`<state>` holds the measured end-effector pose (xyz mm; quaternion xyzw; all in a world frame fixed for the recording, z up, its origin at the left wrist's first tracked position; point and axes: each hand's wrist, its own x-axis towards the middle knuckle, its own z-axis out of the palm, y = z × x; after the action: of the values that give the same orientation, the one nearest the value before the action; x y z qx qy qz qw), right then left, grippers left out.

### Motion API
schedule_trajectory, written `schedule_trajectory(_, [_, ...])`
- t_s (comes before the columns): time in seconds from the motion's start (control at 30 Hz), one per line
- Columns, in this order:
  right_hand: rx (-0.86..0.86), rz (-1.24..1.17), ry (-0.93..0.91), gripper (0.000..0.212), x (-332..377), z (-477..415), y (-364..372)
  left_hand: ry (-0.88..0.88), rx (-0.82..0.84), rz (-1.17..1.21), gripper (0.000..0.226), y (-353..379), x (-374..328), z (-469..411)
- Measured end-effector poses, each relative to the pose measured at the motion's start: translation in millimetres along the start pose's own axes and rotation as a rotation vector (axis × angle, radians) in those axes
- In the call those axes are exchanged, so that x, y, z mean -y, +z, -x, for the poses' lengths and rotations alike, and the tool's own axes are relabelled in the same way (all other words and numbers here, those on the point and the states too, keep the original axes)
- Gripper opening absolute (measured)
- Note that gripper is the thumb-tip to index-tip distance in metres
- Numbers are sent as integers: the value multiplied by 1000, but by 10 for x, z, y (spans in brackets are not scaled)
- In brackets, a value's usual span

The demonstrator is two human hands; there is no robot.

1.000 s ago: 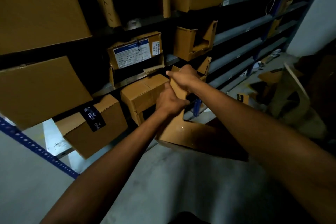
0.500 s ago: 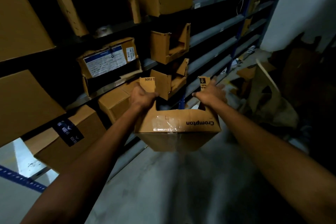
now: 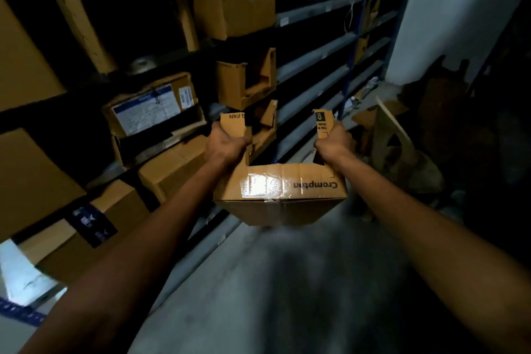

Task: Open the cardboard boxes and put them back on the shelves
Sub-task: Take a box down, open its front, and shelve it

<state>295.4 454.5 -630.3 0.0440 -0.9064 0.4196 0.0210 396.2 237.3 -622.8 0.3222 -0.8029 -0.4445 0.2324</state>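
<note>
A box (image 3: 280,191) marked Crompton is held up in the air. Its left flap (image 3: 232,125) is gripped by the left hand (image 3: 225,145), its right flap (image 3: 323,121) by the right hand (image 3: 334,142), fingers curled tight round the card. Both flaps are raised upright. Shelves (image 3: 316,52) are seen beyond the box, cartons (image 3: 169,165) to its left, the floor (image 3: 258,282) below it.

Held box (image 3: 280,195) at frame centre — shelves (image 3: 316,57) with more boxes (image 3: 172,169) fill the left and top, floor (image 3: 258,282) below.
</note>
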Motion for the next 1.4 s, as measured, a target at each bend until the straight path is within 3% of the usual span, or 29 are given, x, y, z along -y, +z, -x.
schedule_trajectory(0.4, [-302,14,-80,51,1041,823,-905,302,-112,14,74,-984,-913,366])
schedule_trajectory(0.8, [-650,-61,-300,62,2030,1528,-1881,619,-272,196,78,-1896,-1937,697])
schedule_trajectory(1.0, [-720,-161,-396,73,2406,1613,-2234,764,-328,250,90,-2301,-2359,738])
schedule_trajectory(1.4, [-838,-398,-652,80,3359,1604,-2766,1018,-615,266,81,-3280,-3254,772])
